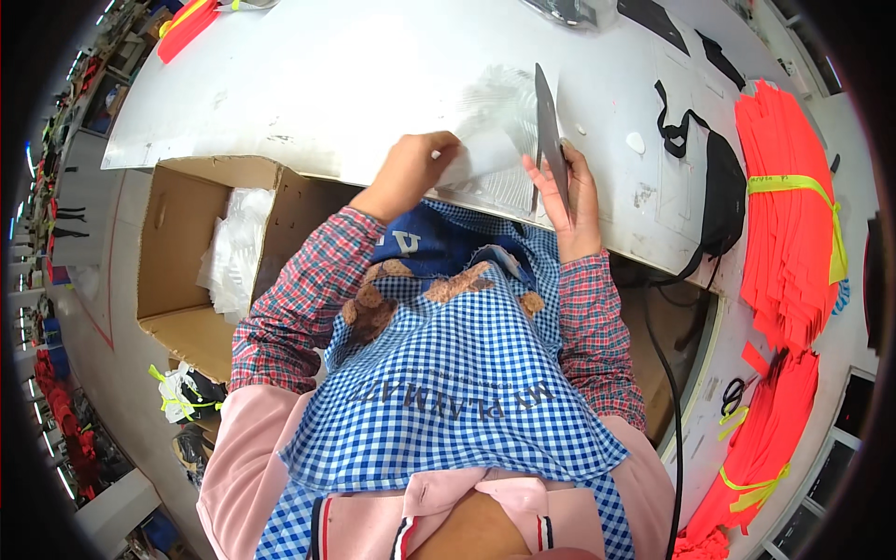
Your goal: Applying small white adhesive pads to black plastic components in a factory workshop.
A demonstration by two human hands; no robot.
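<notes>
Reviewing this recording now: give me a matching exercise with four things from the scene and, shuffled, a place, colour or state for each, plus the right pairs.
Things
1. dark flat piece
2. cardboard box
3. pouch
4. upper bundle at the far right

Descriptions
A. open, at the person's left, with translucent plastic inside
B. coral-red, tied with a yellow-green band
C. held on edge in the right hand
D. black, lying on the white table

Pairs: 1-C, 2-A, 3-D, 4-B

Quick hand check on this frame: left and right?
Left hand: fingers curled beside clear plastic; whether it grips cannot be told.
Right hand: closed, holding a dark flat piece.
</notes>
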